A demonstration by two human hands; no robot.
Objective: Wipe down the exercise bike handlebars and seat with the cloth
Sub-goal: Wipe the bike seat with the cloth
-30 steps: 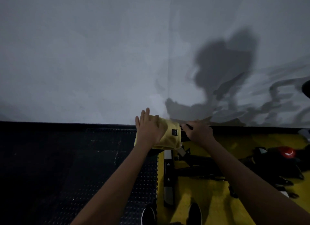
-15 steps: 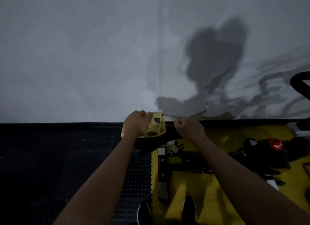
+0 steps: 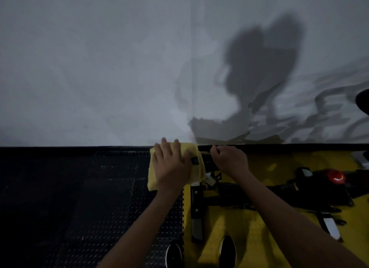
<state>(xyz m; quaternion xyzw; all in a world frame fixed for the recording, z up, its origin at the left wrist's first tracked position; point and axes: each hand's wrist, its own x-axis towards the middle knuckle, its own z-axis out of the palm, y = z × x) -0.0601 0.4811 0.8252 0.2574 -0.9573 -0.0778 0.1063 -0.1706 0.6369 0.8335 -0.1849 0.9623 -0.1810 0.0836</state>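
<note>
Left hand (image 3: 171,167) lies flat, fingers spread, pressing the yellow cloth (image 3: 196,171); just right of it, right hand (image 3: 229,162) curls closed around the dark bike part (image 3: 207,161).

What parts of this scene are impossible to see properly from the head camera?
- Head view: the bike part being wiped is hidden under the yellow cloth and the flat left hand.
- What the right hand curls around is dark and mostly covered by its fingers.
- A dark rounded object is cut off by the right edge.
- The small black tag on the cloth is too small to read.
</note>
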